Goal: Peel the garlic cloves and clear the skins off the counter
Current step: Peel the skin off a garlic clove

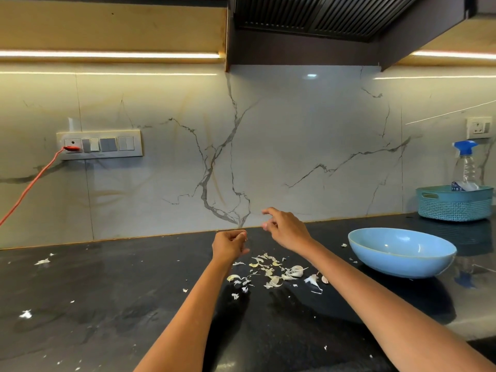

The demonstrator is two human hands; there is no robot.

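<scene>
The two bare forearms lie nearest the camera, rising from 6 o'clock over the black counter and converging toward its middle. The left hand is curled into a loose fist, knuckles toward the viewer, with fingertips drawn together at the top; something small and pale shows at its fingertips, too small to tell whether it is a garlic clove or a scrap of skin, so its long axis and heading cannot be read. The right hand, just beside it at 2 o'clock, is raised above the counter with fingers half bent and spread; the index finger points left toward 9 o'clock, and nothing can be seen in its grasp.

The garlic skins lie in a loose heap on the counter between the two wrists, directly below the hands at 6 o'clock; the curved pieces point every way, with no common axis. Stray flakes sit well apart at 9 o'clock, and more toward 7 o'clock.

A light blue bowl rests on the counter at 3 o'clock from the heap, near the right forearm. Beyond it, at 2 o'clock, a teal basket holds an upright spray bottle. On the marble backsplash at 10 o'clock a switch panel carries an orange cable slanting down to the left
</scene>
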